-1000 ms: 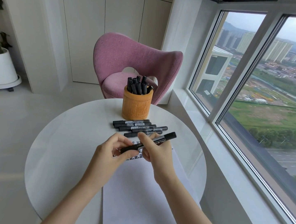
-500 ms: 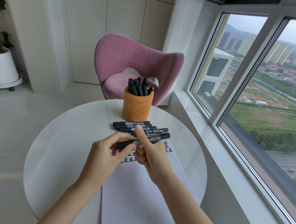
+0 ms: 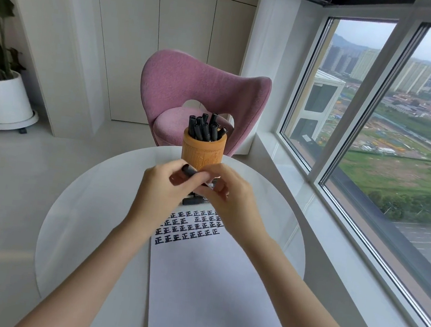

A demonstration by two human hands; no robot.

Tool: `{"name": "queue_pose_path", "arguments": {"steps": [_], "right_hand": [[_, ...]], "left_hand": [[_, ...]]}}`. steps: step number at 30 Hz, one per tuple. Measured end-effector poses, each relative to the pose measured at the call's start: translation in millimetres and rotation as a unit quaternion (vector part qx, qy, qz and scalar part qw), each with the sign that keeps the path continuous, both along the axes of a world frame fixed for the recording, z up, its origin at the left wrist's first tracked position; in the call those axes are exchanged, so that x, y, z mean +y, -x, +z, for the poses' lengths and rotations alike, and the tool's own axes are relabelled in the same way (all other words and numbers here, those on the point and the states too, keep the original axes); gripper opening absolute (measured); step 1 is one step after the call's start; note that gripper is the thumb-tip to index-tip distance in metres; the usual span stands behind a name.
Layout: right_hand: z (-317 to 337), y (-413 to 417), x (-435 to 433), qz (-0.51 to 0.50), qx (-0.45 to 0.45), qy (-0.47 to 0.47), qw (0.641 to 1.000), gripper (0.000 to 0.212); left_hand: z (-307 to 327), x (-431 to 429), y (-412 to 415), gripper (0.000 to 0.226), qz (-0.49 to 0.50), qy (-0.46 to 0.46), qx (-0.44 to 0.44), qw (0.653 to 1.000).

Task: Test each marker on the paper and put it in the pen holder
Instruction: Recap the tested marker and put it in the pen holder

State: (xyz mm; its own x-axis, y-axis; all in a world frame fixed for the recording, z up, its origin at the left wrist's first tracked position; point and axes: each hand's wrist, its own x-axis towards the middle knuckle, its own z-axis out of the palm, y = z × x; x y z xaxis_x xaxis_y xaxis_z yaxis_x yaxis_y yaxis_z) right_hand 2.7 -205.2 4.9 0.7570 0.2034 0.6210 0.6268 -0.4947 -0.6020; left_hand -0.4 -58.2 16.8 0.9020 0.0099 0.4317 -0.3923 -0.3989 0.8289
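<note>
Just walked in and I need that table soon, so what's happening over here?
A person is testing black markers one at a time. Both the left hand and the right hand hold one marker above the paper, which already carries rows of written test characters. Several markers stand in the wooden pen holder at the far side of the round white table. A few loose markers lie partly hidden under the hands.
</note>
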Motion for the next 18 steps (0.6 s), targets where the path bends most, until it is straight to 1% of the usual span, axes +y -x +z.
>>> {"name": "queue_pose_path", "arguments": {"steps": [2,4,6,7,9,11,14,16,18], "right_hand": [[3.0,-8.0,-3.6,0.01,0.02,0.003,1.0,0.028],[8.7,-17.7,-8.1,0.014,0.024,-0.004,1.0,0.039],[15.3,-33.7,-12.7,-0.015,-0.003,-0.037,0.999,0.05],[18.8,-44.1,-15.2,-0.038,-0.018,-0.06,0.997,0.053],[26.6,-66.0,-19.8,-0.082,-0.04,-0.101,0.991,0.051],[34.7,-85.9,-22.6,-0.119,-0.06,-0.136,0.982,0.046],[45.2,-106.4,-20.0,-0.148,-0.088,-0.19,0.967,0.043],[47.8,-117.1,-16.2,-0.152,-0.095,-0.225,0.958,0.042],[47.4,-127.2,-12.6,-0.154,-0.096,-0.236,0.955,0.042]], "left_hand": [[3.1,-3.1,-10.6,0.024,0.0,-0.002,0.009,1.0],[5.5,-5.4,-22.3,0.025,-0.017,0.006,0.021,1.0],[5.4,-6.2,-36.6,0.023,-0.014,0.009,0.019,1.0],[4.0,-5.8,-45.0,0.018,0.0,0.001,0.01,1.0],[-0.4,-4.5,-62.2,0.011,0.038,-0.019,-0.006,0.999],[-5.6,-3.6,-78.3,0.022,0.068,-0.03,-0.008,0.997],[-8.8,-6.5,-97.2,0.038,0.075,-0.037,0.007,0.996],[-9.0,-10.8,-105.1,0.039,0.07,-0.049,0.009,0.996],[-9.0,-14.8,-109.9,0.037,0.074,-0.061,-0.003,0.995]]}}
